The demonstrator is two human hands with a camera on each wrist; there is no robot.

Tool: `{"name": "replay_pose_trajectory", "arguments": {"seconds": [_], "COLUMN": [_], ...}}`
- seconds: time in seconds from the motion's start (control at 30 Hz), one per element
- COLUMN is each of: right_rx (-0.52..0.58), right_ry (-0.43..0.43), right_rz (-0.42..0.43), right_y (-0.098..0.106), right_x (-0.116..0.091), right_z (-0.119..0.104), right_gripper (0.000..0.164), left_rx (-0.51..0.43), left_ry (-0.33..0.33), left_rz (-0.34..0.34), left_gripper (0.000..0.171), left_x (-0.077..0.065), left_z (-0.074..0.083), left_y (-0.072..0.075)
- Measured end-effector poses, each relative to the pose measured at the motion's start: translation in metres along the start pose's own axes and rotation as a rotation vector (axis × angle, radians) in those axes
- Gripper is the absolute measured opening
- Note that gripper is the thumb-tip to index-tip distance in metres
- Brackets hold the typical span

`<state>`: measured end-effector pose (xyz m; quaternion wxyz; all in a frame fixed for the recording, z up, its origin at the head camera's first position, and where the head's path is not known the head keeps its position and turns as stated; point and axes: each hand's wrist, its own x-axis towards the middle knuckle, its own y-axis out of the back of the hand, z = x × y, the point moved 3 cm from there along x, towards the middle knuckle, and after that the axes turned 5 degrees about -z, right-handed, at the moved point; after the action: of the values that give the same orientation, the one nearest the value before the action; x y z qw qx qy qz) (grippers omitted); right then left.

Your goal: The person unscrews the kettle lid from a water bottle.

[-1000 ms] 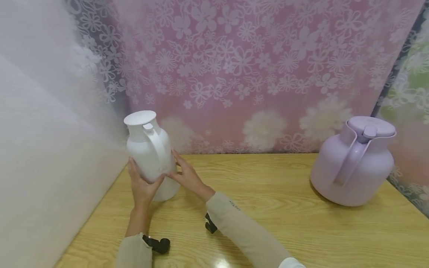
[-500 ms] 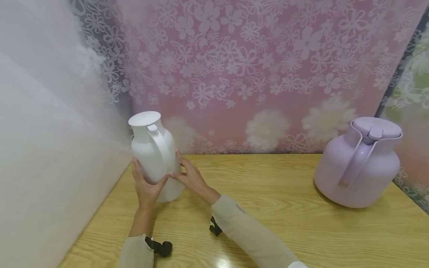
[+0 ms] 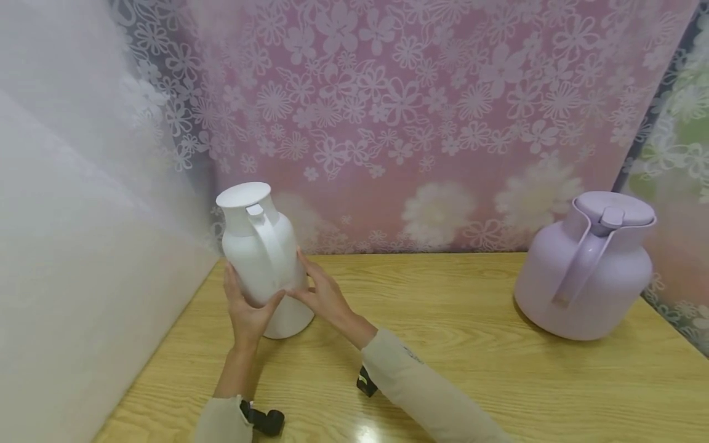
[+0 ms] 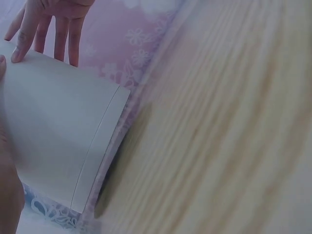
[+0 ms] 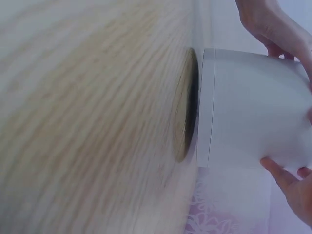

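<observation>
A white thermos jug (image 3: 244,255) with a flared top and a handle facing the person is at the left of the table in the head view. My left hand (image 3: 247,319) holds its left side, and my right hand (image 3: 330,299) holds its right side. Both thumbs come together near the handle's lower end. In the left wrist view, the base of the jug (image 4: 53,131) hangs slightly above its shadow. The right wrist view also has a narrow gap between the jug's base (image 5: 239,112) and the wood. Fingers on the far side are mostly hidden.
A wider lilac thermos jug (image 3: 617,283) stands at the right of the wooden table (image 3: 432,320). Behind runs a pink floral curtain (image 3: 354,154). A pale white wall or sheet (image 3: 100,246) borders the table's left edge.
The white jug has moved a little to the right, with both hands keeping their hold. The lilac jug stays in place, apart from a slight shift of the camera.
</observation>
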<state>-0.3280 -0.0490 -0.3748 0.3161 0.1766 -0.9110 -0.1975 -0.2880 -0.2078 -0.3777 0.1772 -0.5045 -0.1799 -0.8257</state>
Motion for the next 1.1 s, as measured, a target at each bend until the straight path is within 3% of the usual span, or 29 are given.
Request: {"name": "replay_pose_trajectory", "arguments": {"seconds": [0.27, 0.83, 1.1], "right_rx": [-0.056, -0.114, -0.146], "right_ry": [0.031, 0.020, 0.015], "right_rz": [0.070, 0.213, 0.265], "right_y": [0.012, 0.041, 0.049], "right_x": [-0.020, -0.062, -0.079], "right_z": [-0.008, -0.028, -0.033], "right_gripper": [0.076, 0.077, 0.078], "left_rx": [-0.070, -0.177, -0.203], "left_ry": [0.013, -0.079, -0.087], "left_rz": [-0.014, -0.082, -0.124], "left_gripper": [0.102, 0.101, 0.101], "left_x": [-0.002, -0.003, -0.005], "left_z": [0.016, 0.050, 0.062], "left_y": [-0.009, -0.033, -0.042]}}
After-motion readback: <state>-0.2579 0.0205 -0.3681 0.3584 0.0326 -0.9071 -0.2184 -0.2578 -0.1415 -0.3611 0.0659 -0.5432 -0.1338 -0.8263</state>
